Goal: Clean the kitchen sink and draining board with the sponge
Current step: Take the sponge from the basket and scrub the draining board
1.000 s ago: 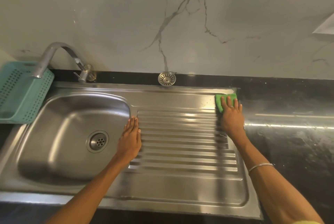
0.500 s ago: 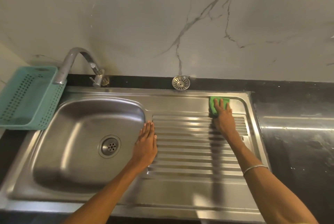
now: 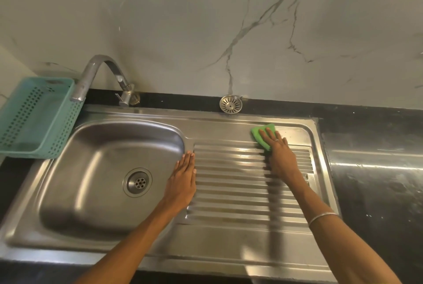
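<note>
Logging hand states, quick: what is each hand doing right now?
Left hand: open, flat on the draining board, holding nothing.
Right hand: open, straight fingers pressing the sponge down.

teal perforated basket (image 3: 34,118) left of basin, curved chrome tap (image 3: 100,77) behind it, loose drain strainer (image 3: 230,104) on black desk (image 3: 375,169) ledge, marble-look wall (image 3: 206,20)

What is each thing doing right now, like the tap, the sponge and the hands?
Tap: no water running.
Sponge: flat on the draining board, under the right hand.
Left hand: flat, fingers straight, at the bowl's edge.
Sink: empty, drain uncovered.
Strainer: out, behind the sink.
Basket: looks empty.
</note>
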